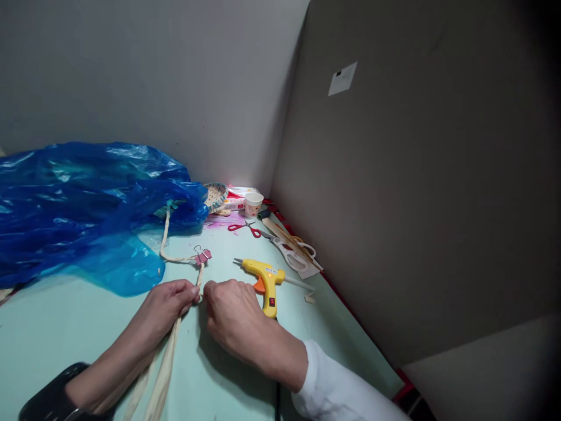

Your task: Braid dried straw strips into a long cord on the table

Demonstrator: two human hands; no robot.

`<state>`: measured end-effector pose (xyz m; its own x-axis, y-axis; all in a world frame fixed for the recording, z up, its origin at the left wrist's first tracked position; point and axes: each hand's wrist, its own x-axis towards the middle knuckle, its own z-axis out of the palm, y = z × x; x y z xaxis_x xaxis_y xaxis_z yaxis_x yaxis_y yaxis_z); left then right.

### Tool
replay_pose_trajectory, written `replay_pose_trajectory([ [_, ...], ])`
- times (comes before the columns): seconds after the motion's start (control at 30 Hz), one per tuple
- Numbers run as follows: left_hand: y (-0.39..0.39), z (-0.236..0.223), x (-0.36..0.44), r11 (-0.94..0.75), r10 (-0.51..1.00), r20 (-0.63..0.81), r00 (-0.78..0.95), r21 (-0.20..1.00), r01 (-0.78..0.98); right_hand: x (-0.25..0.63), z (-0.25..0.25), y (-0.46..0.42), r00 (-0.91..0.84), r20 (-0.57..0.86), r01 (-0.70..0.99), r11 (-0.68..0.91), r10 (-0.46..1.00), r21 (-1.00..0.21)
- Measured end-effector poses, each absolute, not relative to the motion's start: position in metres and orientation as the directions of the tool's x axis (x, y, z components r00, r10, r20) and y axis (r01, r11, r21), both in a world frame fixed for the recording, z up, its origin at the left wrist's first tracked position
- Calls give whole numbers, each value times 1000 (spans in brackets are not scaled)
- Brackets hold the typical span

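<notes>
A pale cord [165,240], twisted or braided from flat fibre strips, comes out of a blue plastic bag [131,199] and bends toward me. A pink binder clip [203,256] grips it on the table. Below the clip, my left hand [170,301] pinches the cord between thumb and fingers. My right hand [232,310] is closed just beside it, its fingertips close to the cord, seemingly on a strand that its knuckles mostly hide. Loose pale fibre strips [164,371] hang from under my left hand toward the table's near edge.
A yellow glue gun [268,278] lies right of my hands, its black cable [277,397] running toward me. Behind it are red-handled scissors [245,228], white-handled scissors [291,254], a paper cup [253,204] and a small woven basket [216,197]. Walls bound the table behind and right.
</notes>
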<state>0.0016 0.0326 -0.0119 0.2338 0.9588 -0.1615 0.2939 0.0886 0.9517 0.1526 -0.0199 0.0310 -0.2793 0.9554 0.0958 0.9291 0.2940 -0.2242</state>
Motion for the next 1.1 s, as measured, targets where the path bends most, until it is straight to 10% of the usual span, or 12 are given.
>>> replay_pose_trajectory([
  [0.27,35,-16,1,77,954,-168,250,939,336,261,70,40,145,168,983,-123,975,-136],
  [0.6,33,-9,4,141,939,-230,258,936,322,300,34,75,265,144,946,-227,953,-233],
  [0.93,19,7,9,170,957,-225,183,946,276,231,72,3,-232,-74,664,103,970,-740],
  [1.1,21,9,8,226,927,-283,247,945,237,201,51,-40,-214,-81,724,102,973,-682],
])
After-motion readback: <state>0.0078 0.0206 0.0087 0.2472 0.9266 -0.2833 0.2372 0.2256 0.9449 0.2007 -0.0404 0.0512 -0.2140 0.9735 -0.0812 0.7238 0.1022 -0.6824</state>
